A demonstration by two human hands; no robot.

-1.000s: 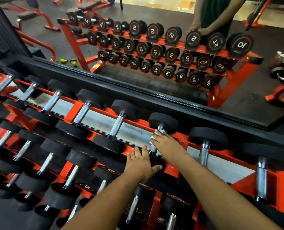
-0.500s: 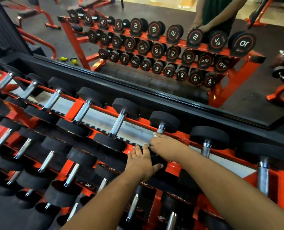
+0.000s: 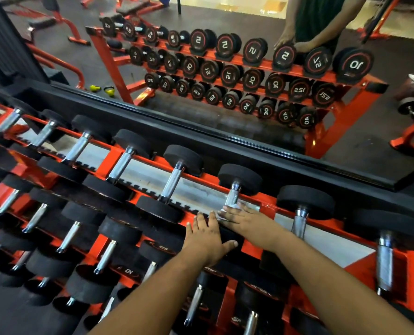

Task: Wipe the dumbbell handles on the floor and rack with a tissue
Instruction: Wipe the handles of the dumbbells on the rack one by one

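**Top-tier handle under wipe: handling and condition**

Handling, as judged: tissue (image 3: pixel 227 212) thin, soft, easily torn on knurling; best kept bunched under the fingers and wrapped round the bar, not dragged flat. Dumbbell (image 3: pixel 235 189) heavy and rigid, seated in the rack's (image 3: pixel 256 198) cradles; unlikely to shift under a wipe. Steel handle (image 3: pixel 232 197) hard, knurled at mid-length, smooth near the collars. Best contact point: mid-handle, between the two heads.

Grip: right hand (image 3: pixel 246 222) curled over the near end of the handle, pinching white tissue against it. Left hand (image 3: pixel 207 238) flat, fingers straight, pressing on the near black head; holding nothing.

Location: top tier of the orange rack, toward its right end, with further dumbbells to its right.

Appearance: black matte round heads, bright chrome handle. Tissue white, crumpled, mostly hidden beneath the fingers.
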